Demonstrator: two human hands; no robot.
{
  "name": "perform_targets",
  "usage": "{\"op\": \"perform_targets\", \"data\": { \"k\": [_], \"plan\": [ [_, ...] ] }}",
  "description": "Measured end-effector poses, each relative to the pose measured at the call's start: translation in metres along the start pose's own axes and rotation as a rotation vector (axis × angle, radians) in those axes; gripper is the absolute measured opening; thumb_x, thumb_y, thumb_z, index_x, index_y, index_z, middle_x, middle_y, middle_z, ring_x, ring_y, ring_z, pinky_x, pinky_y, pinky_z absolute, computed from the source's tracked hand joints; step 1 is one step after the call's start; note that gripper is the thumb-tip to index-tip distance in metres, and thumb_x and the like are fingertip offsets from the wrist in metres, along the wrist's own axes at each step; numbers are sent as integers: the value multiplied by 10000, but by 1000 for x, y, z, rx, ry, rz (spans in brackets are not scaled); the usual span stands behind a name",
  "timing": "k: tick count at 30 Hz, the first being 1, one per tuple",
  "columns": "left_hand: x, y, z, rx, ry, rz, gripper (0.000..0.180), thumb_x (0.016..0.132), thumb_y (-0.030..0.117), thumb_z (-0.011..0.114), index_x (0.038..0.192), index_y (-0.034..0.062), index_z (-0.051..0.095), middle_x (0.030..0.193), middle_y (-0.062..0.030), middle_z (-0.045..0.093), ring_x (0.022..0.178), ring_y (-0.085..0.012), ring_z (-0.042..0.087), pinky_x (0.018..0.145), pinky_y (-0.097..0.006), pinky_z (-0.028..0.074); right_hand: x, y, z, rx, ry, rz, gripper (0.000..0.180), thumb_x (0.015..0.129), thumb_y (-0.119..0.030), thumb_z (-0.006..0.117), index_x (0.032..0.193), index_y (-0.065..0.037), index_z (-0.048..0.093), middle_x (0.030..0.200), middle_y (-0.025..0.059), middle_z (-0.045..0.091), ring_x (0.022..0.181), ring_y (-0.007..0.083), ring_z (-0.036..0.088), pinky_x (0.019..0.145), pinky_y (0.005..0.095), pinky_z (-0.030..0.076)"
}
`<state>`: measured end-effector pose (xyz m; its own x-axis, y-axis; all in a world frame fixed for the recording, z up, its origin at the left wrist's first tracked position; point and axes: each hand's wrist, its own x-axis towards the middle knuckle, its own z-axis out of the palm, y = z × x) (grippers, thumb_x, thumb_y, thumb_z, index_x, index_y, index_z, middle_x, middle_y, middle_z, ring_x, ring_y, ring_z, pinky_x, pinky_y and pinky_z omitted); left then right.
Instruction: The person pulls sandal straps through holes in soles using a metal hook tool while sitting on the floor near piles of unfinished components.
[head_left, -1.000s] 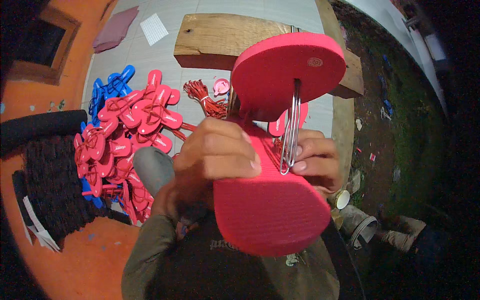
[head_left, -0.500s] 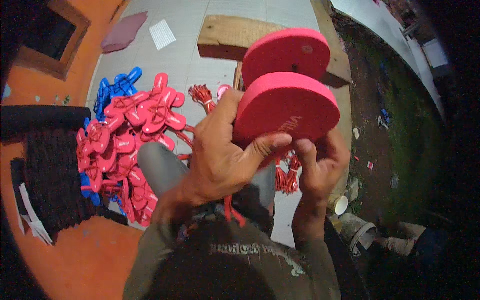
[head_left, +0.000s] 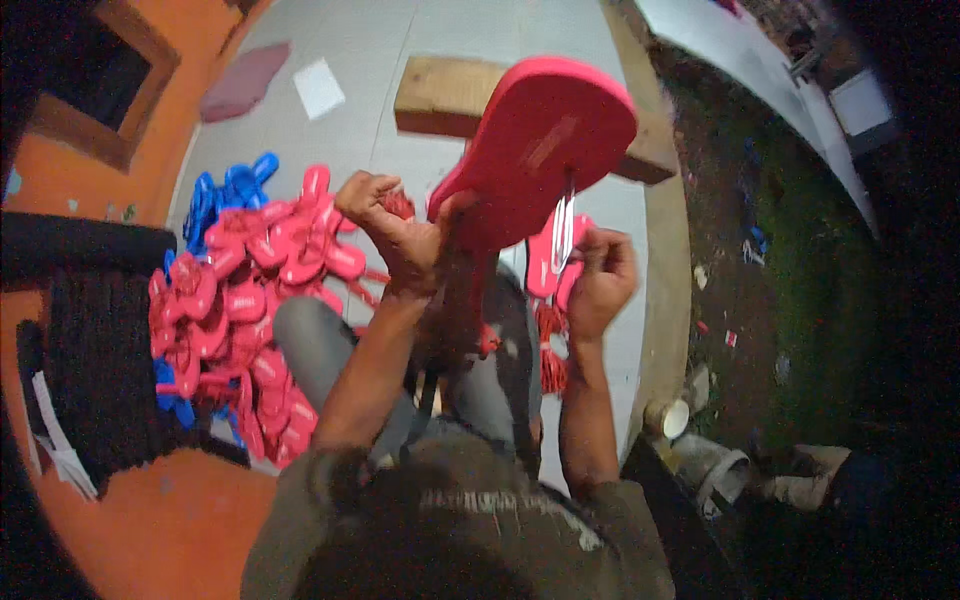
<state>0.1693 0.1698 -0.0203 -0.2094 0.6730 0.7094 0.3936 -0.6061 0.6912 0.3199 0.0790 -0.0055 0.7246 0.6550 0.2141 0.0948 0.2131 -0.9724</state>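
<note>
A pink flip-flop sole (head_left: pixel 560 125) stands tilted up before me, its broad face towards me. My left hand (head_left: pixel 400 235) is closed at its lower left edge, the thumb lying against the sole and the other fingers curled up to the left. A thin, pale wire-like loop (head_left: pixel 563 235) hangs from a hole in the sole. Just right of this loop, my right hand (head_left: pixel 605 275) has its fingertips pinched together; what they hold, if anything, I cannot make out. Below the sole, a dark reddish shape is too blurred to identify.
Left of my knee lies a heap of pink flip-flops (head_left: pixel 240 300), with blue flip-flops (head_left: pixel 245 180) behind it. More pink flip-flops (head_left: pixel 541 265) and a red strap bundle (head_left: pixel 552 345) lie to the right. Beyond the sole is a wooden beam (head_left: pixel 435 95). A bucket (head_left: pixel 722 475) stands at lower right.
Both hands held two pink soles with their rounded ends towards me. Now a single broad sole face shows, the wire loop is visible, and my right hand has come away from the sole.
</note>
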Motion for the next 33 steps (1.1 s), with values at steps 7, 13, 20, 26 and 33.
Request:
{"op": "perform_targets", "data": {
  "k": [7,13,20,26,33],
  "plan": [
    [-98,-15,-39,-251,-659,-554,351,727,269,660,931,6,551,799,-92,590,739,-155,563,648,-269,455,-88,66,2,-331,-544,-20,257,775,-227,581,921,-15,568,837,138,593,742,254,566,649,346,443],
    [-79,27,-56,-414,-807,-721,235,753,146,584,933,-5,573,874,-76,609,802,-148,570,716,-273,445,-118,29,-10,-124,-471,4,365,755,-269,617,972,9,523,810,145,570,720,317,558,652,336,451],
    [-86,39,-73,30,-635,-448,164,746,152,597,866,41,579,745,-136,600,676,-262,602,588,-332,461,-119,-17,-20,-494,-656,-25,382,720,-158,665,1035,15,535,857,125,595,768,191,595,715,270,460],
    [-89,45,-86,45,-706,-88,111,789,157,540,774,48,527,684,-133,563,616,-287,570,511,-367,432,-120,-20,-11,-348,-541,224,242,790,-183,583,958,-11,569,743,110,600,691,181,590,620,279,452],
    [-71,56,-185,-43,-1176,-699,168,793,177,561,863,23,568,619,-74,557,516,-152,546,491,-265,433,-145,-51,-104,-275,-547,439,196,841,-116,502,978,13,558,743,70,589,664,119,555,600,249,453]
  ]
}}
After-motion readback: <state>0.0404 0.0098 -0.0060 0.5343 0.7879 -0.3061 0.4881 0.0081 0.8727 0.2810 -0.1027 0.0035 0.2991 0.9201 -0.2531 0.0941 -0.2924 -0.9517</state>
